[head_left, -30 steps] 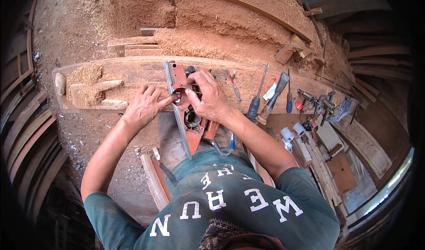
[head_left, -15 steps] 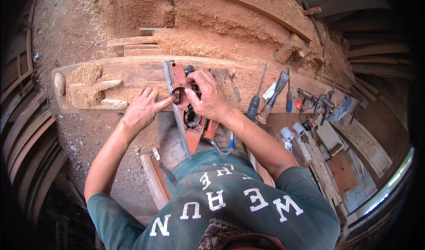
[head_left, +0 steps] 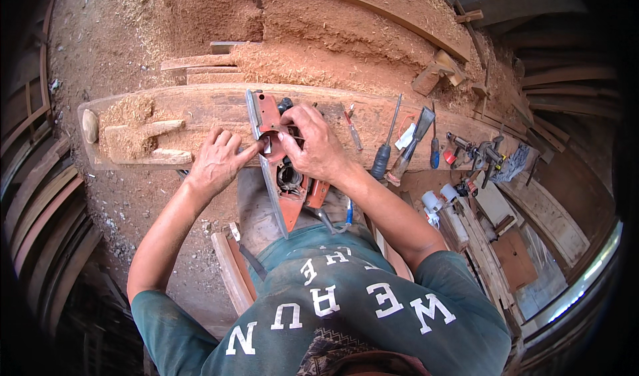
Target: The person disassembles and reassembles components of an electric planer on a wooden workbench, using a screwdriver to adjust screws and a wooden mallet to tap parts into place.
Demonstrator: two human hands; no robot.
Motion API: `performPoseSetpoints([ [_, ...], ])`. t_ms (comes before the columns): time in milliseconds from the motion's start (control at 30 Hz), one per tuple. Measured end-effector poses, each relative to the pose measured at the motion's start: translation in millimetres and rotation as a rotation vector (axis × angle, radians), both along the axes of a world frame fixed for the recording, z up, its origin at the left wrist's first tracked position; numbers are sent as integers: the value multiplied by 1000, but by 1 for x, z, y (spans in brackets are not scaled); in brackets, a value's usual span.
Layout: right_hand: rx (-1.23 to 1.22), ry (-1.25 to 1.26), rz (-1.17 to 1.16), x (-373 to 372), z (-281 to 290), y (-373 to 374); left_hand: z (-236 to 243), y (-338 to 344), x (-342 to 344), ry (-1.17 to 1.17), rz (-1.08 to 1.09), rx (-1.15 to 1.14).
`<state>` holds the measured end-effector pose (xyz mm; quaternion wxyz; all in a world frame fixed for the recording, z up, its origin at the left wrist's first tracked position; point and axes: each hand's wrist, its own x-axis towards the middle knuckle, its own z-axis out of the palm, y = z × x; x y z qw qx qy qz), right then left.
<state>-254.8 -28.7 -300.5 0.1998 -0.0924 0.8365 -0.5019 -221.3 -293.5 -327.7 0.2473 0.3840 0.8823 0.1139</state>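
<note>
The half-curled left hand (head_left: 216, 162) and the bent right hand (head_left: 317, 147) touch the orange power tool (head_left: 291, 209) across the near edge of the bench (head_left: 213, 106), but whether they grip it, I cannot tell.

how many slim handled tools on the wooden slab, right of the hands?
4, left to right: thin red-handled tool, long dark-handled screwdriver, broad grey-bladed chisel, blue-handled screwdriver. More may hide under the right hand.

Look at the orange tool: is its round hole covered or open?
Open: the round hole in the orange tool has no cover over it, and inner parts show inside.
</note>
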Motion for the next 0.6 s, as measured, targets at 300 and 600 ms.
performPoseSetpoints([
  [300,34,45,5,2,0,0,3,1,-2,-105,94,52],
  [600,24,60,32,3,-1,-2,11,4,45,-322,1250,508],
])
